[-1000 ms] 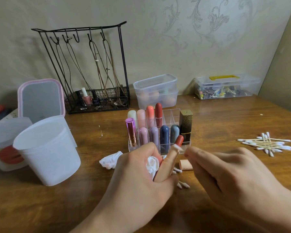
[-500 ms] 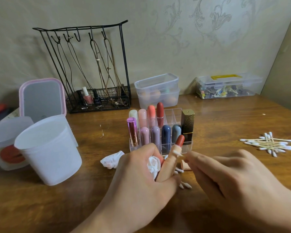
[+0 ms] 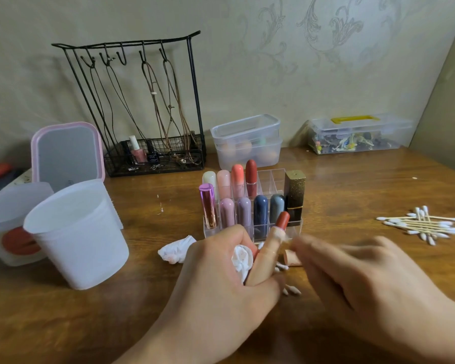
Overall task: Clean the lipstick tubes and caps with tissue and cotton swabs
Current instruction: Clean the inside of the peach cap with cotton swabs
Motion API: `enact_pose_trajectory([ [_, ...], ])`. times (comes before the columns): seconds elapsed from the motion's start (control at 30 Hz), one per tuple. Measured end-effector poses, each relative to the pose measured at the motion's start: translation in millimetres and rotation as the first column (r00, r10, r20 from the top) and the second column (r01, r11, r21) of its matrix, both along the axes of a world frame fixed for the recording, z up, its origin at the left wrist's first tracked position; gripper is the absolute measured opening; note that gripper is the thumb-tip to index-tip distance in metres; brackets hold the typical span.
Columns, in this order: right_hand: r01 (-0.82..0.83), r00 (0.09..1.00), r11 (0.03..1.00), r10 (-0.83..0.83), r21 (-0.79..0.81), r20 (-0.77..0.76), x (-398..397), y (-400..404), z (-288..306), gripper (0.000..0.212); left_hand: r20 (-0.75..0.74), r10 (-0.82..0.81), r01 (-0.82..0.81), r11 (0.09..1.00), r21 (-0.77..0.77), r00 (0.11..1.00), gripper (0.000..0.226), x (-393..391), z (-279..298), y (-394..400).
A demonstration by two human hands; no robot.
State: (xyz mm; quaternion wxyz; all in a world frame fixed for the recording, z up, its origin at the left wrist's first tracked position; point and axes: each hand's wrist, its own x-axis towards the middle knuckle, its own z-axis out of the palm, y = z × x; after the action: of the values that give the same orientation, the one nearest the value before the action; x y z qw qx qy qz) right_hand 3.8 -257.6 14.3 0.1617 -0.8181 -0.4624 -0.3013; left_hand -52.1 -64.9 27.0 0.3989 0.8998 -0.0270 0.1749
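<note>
Now the wooden counter (image 3: pixel 352 185) carries everything, and the biggest thing on it is the white plastic cup (image 3: pixel 79 237) at the left. Behind the hands stands the clear organizer (image 3: pixel 271 179) with capped lipsticks in its compartments. The left hand (image 3: pixel 221 285) grips an open lipstick tube (image 3: pixel 267 254) tilted upward, its red bullet out, together with a crumpled tissue (image 3: pixel 242 260) pressed in the palm. The right hand (image 3: pixel 357 274) is just beside the tube; its fingertips are blurred, so I cannot tell if they pinch a swab. The step seems to be the cleaning of the tube's collar under the bullet. The next move needs a gentle touch that does not hit the soft bullet. The beige cap (image 3: pixel 290 258) lies between the hands, uncleaned I think. Fresh cotton swabs (image 3: pixel 426 224) lie well apart at the right. No writing is readable.
</note>
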Motion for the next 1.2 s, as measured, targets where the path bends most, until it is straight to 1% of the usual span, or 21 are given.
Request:
enact_pose_trajectory([
  [0.2, -0.022, 1.0, 0.999, 0.023, -0.038, 0.013, -0.9, 0.6, -0.6, 0.022, -0.009, -0.003, 0.002, 1.0, -0.018, 1.0, 0.031, -0.1, 0.5, 0.8],
  [0.33, -0.024, 1.0, 1.0, 0.024, -0.011, -0.004, 0.5, 1.4, -1.4, 0.022, -0.006, -0.011, 0.011, 1.0, -0.016, 1.0, 0.03, 0.1, 0.2, 1.3],
  [0.4, -0.018, 1.0, 1.0, 0.017, -0.022, -0.01, 0.8, 1.5, -2.9, 0.023, -0.013, -0.026, 0.026, 0.999, -0.04, 1.0, 0.028, -0.4, 1.1, 1.5],
  [0.5, -0.013, 0.999, 1.0, 0.014, 0.004, -0.046, 1.7, -0.3, -2.3, 0.026, -0.056, -0.058, 0.054, 0.996, -0.071, 0.997, 0.024, -1.2, 2.5, 1.5],
  [0.57, -0.011, 0.999, 1.0, 0.011, -0.01, -0.031, 1.2, 1.0, -3.2, 0.024, -0.058, -0.066, 0.061, 0.995, -0.084, 0.996, 0.024, -1.4, 2.4, 2.6],
  [0.63, 0.015, 0.999, 0.999, -0.014, 0.028, -0.034, 4.4, -0.8, -2.1, 0.025, -0.058, -0.059, 0.055, 0.996, -0.064, 0.997, 0.024, -1.0, 1.4, 2.5],
  [0.77, 0.025, 1.0, 0.999, -0.025, 0.042, -0.013, 7.3, -5.7, -2.6, 0.03, -0.087, -0.036, 0.034, 0.999, -0.027, 0.996, 0.026, -0.2, -2.7, 2.4],
  [0.83, 0.015, 1.0, 0.999, -0.015, 0.05, -0.002, 6.7, -4.5, -2.8, 0.029, -0.09, -0.056, 0.051, 0.997, -0.06, 0.994, 0.025, 0.2, -2.9, 2.5],
  [0.9, -0.006, 1.0, 1.0, 0.006, 0.013, 0.027, 5.8, -2.5, -3.5, 0.029, -0.105, -0.1, 0.087, 0.989, -0.115, 0.989, 0.02, 0.7, -0.9, 2.9],
  [1.03, 0.009, 1.0, 1.0, -0.01, 0.026, 0.011, 6.0, -4.7, -2.3, 0.026, -0.176, -0.282, 0.215, 0.921, -0.326, 0.943, 0.011, 2.9, 0.5, 5.0],
  [1.13, -0.03, 1.0, 0.999, 0.03, -0.017, -0.005, 5.0, -4.8, -1.9, 0.026, -0.189, -0.339, 0.249, 0.891, -0.38, 0.922, 0.007, 4.4, -1.4, 6.8],
  [1.2, -0.021, 1.0, 0.999, 0.021, -0.034, -0.017, 4.4, -4.5, -1.0, 0.025, -0.195, -0.364, 0.262, 0.874, -0.408, 0.911, 0.009, 5.4, -1.7, 7.8],
])
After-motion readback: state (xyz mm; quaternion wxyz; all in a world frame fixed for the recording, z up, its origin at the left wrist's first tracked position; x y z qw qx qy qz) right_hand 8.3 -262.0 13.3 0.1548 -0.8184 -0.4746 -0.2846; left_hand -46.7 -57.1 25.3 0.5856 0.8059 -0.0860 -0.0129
